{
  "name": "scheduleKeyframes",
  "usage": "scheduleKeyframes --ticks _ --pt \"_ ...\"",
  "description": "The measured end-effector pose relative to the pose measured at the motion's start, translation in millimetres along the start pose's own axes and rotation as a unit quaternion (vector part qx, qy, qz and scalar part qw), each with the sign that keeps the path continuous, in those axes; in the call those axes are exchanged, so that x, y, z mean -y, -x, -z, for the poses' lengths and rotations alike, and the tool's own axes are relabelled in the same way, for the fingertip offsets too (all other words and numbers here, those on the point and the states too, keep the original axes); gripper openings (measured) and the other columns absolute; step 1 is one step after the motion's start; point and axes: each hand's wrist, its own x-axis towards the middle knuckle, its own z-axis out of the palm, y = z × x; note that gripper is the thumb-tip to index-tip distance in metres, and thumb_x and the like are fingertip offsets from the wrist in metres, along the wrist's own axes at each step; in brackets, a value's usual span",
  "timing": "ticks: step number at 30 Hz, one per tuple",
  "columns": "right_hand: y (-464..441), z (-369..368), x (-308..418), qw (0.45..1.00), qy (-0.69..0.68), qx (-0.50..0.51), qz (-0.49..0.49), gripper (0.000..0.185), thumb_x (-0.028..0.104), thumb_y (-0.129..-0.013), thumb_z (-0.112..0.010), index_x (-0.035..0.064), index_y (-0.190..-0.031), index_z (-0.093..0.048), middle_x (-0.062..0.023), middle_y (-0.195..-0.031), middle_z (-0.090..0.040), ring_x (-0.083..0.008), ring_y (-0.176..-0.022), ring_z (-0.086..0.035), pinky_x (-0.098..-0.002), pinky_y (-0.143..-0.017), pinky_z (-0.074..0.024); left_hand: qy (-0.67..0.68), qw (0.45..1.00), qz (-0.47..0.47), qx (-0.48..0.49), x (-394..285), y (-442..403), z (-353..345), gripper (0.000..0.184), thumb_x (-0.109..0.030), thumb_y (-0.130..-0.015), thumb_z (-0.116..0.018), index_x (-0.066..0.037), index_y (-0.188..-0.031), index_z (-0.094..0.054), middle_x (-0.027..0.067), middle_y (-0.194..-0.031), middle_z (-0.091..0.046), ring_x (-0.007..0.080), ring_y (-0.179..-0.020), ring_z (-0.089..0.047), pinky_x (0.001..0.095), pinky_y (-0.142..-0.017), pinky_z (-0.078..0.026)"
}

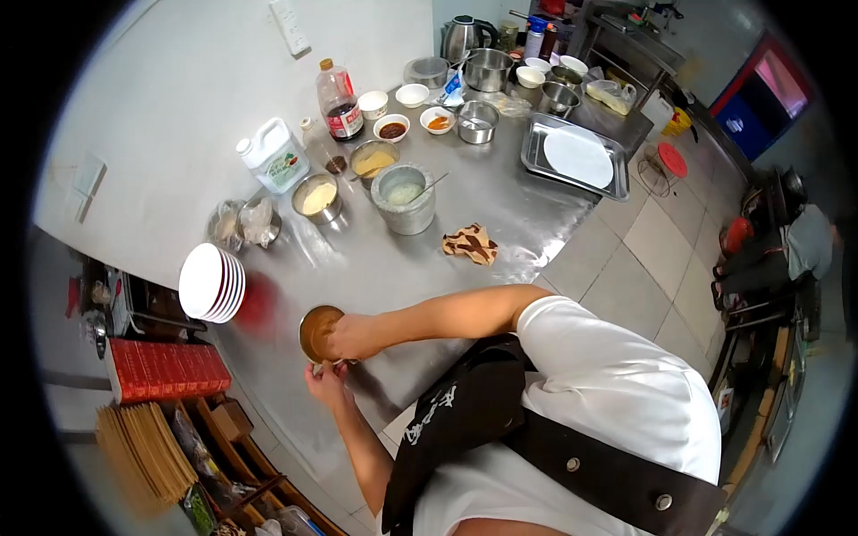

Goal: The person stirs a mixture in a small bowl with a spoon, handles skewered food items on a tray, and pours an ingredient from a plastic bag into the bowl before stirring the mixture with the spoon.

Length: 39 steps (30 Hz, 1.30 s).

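Low on the steel table, a small metal bowl [312, 323] has a brown inside or contents; I cannot tell which. My left hand [328, 386] grips the bowl's near edge with thumb and fingers. From the right, my right hand [354, 338] reaches over the rim, its curled fingers inside the bowl. Those fingertips are hidden, and so is anything they may hold. Left of the bowl stands a stack of white bowls [204, 281] on something red. A crumpled brown-patterned cloth [470, 245] lies farther back, near a stone mortar [391, 214] with a spoon in it.
Metal bowls of yellow powder [319, 198], a white jug [273, 159] and a sauce bottle [338, 103] line the wall. A steel tray [534, 165] with a white sheet sits at the right table edge. Shelves [237, 447] stand at lower left. Another person [809, 243] is far right.
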Motion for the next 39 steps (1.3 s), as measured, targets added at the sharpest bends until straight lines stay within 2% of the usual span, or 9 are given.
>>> scheduleKeyframes --ticks 3,9,12,17,23,26,31,37,39 --pt "7.7 9.8 5.0 0.997 -0.059 0.059 -0.005 0.014 0.016 -0.069 -0.064 0.0072 -0.08 -0.066 -0.0102 -0.086 -0.064 -0.0276 -0.084 -0.063 -0.0382 -0.069 -0.0506 -0.017 0.999 0.006 -0.032 -2.2 1.1 -4.6 0.044 -0.001 -0.085 -0.059 -0.006 -0.124 -0.04 0.0098 -0.087 -0.053 0.0201 -0.07 -0.06 0.0309 -0.054 -0.053" --pt "-2.6 -13.3 -3.0 0.997 -0.057 -0.052 0.029 0.024 0.014 -0.075 -0.057 0.017 -0.098 -0.062 -0.0054 -0.093 -0.062 -0.0265 -0.092 -0.059 -0.0368 -0.077 -0.0494 0.018 0.999 0.005 -0.034 -0.8 -0.3 -6.2 0.044 0.0 -0.083 -0.061 -0.005 -0.122 -0.042 0.0099 -0.08 -0.055 0.0189 -0.06 -0.059 0.0313 -0.051 -0.055" --pt "5.2 -7.9 -15.1 0.999 -0.015 -0.02 0.028 0.022 0.012 -0.072 -0.062 0.0094 -0.094 -0.06 -0.0045 -0.095 -0.058 -0.0241 -0.093 -0.057 -0.0359 -0.077 -0.0491 0.004 1.0 -0.005 -0.03 -3.5 1.2 -6.6 0.043 0.001 -0.084 -0.057 -0.002 -0.123 -0.04 0.0126 -0.082 -0.057 0.0194 -0.059 -0.06 0.029 -0.049 -0.054" --pt "16.2 -4.4 -3.7 0.996 -0.089 0.007 -0.004 0.018 0.009 -0.071 -0.061 0.0082 -0.089 -0.059 -0.0057 -0.092 -0.057 -0.0246 -0.09 -0.056 -0.0359 -0.074 -0.0485 0.021 1.0 -0.01 -0.02 -1.3 -2.4 -7.2 0.042 0.001 -0.083 -0.057 -0.002 -0.122 -0.041 0.0112 -0.081 -0.056 0.0177 -0.059 -0.06 0.0279 -0.049 -0.054" --pt "-2.0 -6.8 -9.6 0.997 0.008 -0.044 0.058 0.023 0.008 -0.07 -0.061 0.0095 -0.093 -0.058 -0.0093 -0.092 -0.059 -0.027 -0.085 -0.058 -0.0366 -0.069 -0.0501 0.035 0.999 -0.011 -0.026 -5.4 4.7 -9.1 0.041 -0.002 -0.083 -0.059 -0.003 -0.12 -0.042 0.0097 -0.079 -0.056 0.0168 -0.058 -0.061 0.0262 -0.048 -0.053" --pt "4.6 9.2 -12.0 0.998 -0.053 -0.021 0.001 0.02 0.005 -0.073 -0.057 0.0088 -0.093 -0.057 -0.0076 -0.09 -0.058 -0.0281 -0.085 -0.057 -0.0389 -0.069 -0.0495 0.026 0.999 -0.024 -0.039 2.9 -1.0 -7.7 0.035 -0.001 -0.083 -0.057 -0.004 -0.116 -0.046 0.0089 -0.074 -0.055 0.0157 -0.053 -0.059 0.0277 -0.045 -0.052" --pt "12.9 33.5 0.2 0.985 -0.167 0.015 0.043 0.018 0.003 -0.075 -0.054 0.0082 -0.091 -0.059 -0.0096 -0.087 -0.057 -0.0286 -0.084 -0.057 -0.0399 -0.068 -0.0481 0.001 0.997 -0.02 -0.071 -6.7 2.1 -5.5 0.033 0.001 -0.082 -0.054 -0.003 -0.115 -0.05 0.0091 -0.074 -0.057 0.0162 -0.054 -0.061 0.0277 -0.045 -0.052" --pt "-7.9 16.6 -3.1 0.986 -0.133 -0.068 0.07 0.018 0.001 -0.074 -0.055 0.0083 -0.089 -0.06 -0.01 -0.084 -0.058 -0.0289 -0.082 -0.057 -0.0396 -0.068 -0.0477 -0.036 0.996 -0.022 -0.076 -8.4 3.8 -4.2 0.035 -0.001 -0.082 -0.055 -0.003 -0.117 -0.051 0.0106 -0.077 -0.06 0.0157 -0.054 -0.062 0.0282 -0.045 -0.052" --pt "-4.6 19.6 -7.3 0.993 -0.105 -0.032 0.052 0.018 0.001 -0.073 -0.055 0.0083 -0.089 -0.06 -0.0096 -0.084 -0.058 -0.0286 -0.082 -0.057 -0.0394 -0.068 -0.0476 -0.031 0.997 -0.017 -0.071 -6.7 3.7 -4.3 0.035 -0.002 -0.082 -0.055 -0.003 -0.117 -0.051 0.0103 -0.077 -0.061 0.0156 -0.054 -0.062 0.0281 -0.045 -0.052"
